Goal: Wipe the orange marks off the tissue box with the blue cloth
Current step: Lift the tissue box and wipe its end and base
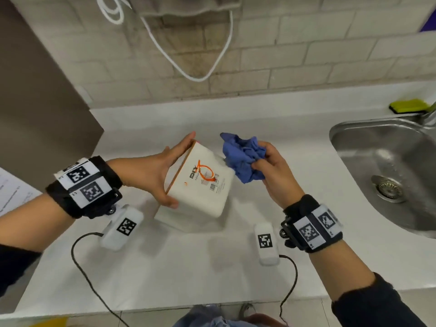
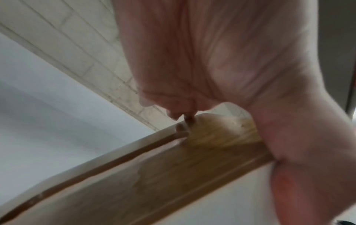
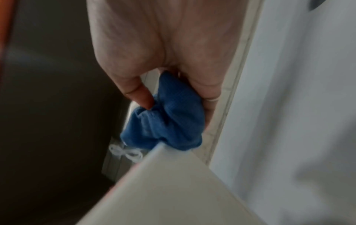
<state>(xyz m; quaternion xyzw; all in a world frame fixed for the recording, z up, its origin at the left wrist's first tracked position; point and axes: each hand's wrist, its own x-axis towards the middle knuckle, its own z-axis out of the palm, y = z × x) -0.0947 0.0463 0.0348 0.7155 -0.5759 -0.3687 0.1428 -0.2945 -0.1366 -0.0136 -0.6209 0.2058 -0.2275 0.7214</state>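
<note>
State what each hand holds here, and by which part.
Left hand grips the white tissue box by its wood-trimmed left side, tilted above the counter. Right hand holds the crumpled blue cloth, bunched in its fingers.

Tissue box point(image 1: 198, 182) small print too blurred.

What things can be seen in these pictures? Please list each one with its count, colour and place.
tissue box: one, white with orange marks, tilted above the counter
blue cloth: one, bunched, beside the box's right edge
counter: one, white
sink: one, steel, at right
sponge: one, yellow-green, behind the sink
cord: one, white, hanging on the tiled wall
tagged white blocks: two, on the counter, each with a black cable
paper: one, white, far left
left hand: holds the box
right hand: grips the cloth
</note>
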